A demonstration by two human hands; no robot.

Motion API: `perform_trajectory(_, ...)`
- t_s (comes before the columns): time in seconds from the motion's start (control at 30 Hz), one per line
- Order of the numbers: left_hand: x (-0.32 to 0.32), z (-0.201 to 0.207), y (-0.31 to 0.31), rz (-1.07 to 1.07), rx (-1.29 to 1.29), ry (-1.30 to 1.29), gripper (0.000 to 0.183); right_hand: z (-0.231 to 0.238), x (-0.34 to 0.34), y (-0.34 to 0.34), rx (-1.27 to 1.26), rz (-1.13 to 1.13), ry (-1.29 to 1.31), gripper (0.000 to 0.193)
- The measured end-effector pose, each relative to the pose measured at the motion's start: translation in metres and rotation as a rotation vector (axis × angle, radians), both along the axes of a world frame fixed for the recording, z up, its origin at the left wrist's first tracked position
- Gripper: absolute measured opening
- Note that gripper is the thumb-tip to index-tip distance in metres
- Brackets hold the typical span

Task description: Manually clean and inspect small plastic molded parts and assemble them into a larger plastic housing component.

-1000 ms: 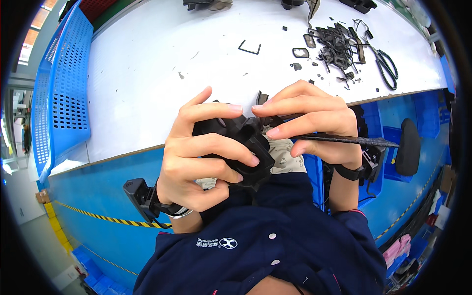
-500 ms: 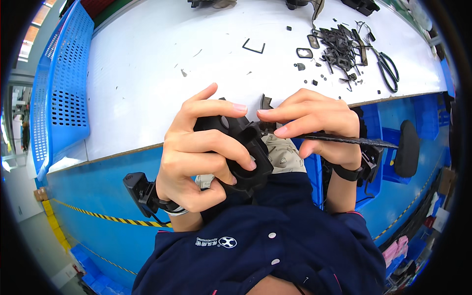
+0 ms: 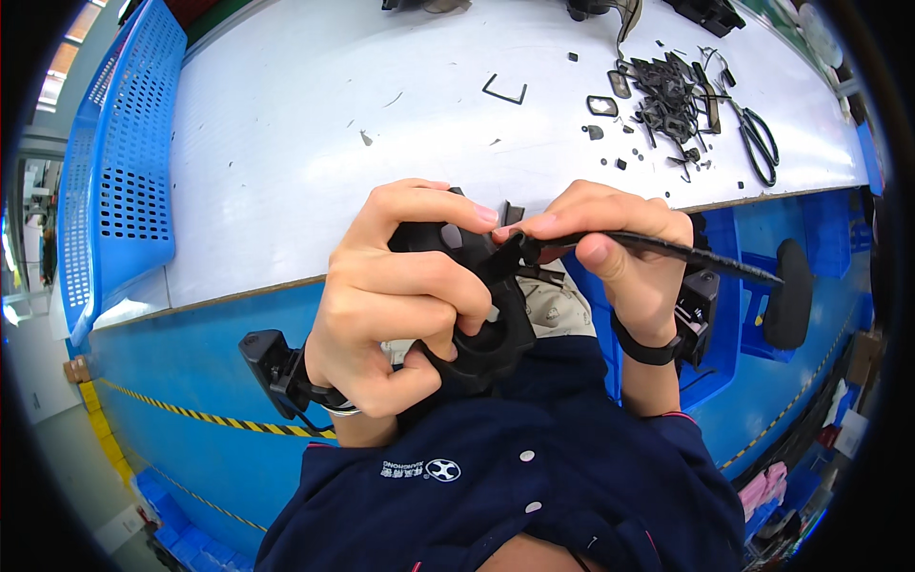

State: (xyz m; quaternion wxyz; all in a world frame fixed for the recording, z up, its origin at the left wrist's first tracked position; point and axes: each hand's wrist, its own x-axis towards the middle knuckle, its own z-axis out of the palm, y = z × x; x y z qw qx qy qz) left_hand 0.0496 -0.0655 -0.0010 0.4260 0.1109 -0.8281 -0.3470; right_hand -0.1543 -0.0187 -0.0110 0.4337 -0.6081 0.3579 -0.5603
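Note:
My left hand [image 3: 396,286] is wrapped around a black moulded plastic part [image 3: 510,329] with round openings, held over my lap just off the table's front edge. My right hand [image 3: 629,253] pinches a long, thin black strip [image 3: 715,259] between thumb and fingers. One end of the strip meets the top right of the plastic part; the other end sticks out to the right. I cannot tell whether it is a tool or a piece of trim. Both index fingertips almost touch above the part. My left fingers hide much of the part.
On the white table [image 3: 286,143] lie a heap of small black pieces [image 3: 667,100], black-handled scissors [image 3: 760,143] and a bent black strip [image 3: 505,91]. A blue perforated basket [image 3: 133,191] stands at the left. Blue crates [image 3: 726,334] and a dark pad [image 3: 788,296] are at the right.
My right hand has turned and shifted, bringing the strip's near end up and left onto the plastic part. The plastic part has tilted slightly in my left hand.

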Motion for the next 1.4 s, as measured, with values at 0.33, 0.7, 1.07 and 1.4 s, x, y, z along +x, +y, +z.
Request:
perform_trajectory(0.33,-0.004,0.001,-0.004,0.001,-0.025,0.035,0.011,0.006,0.011,-0.001,0.203,-0.206,-0.244,0.020)
perform_trajectory(0.7,0.006,0.012,-0.010,0.002,-0.049,-0.127,0.009,0.004,-0.014,-0.015,-0.142,-0.699,0.113,0.020)
perform_trajectory(1.07,-0.003,-0.001,-0.012,0.326,-0.215,-0.024,0.029,0.040,-0.061,-0.041,-0.471,-0.789,0.772,0.018)
perform_trajectory(1.4,-0.009,-0.019,-0.002,0.277,0.284,0.322,0.044,0.025,-0.028,-0.018,-0.483,-0.024,0.570,0.023)
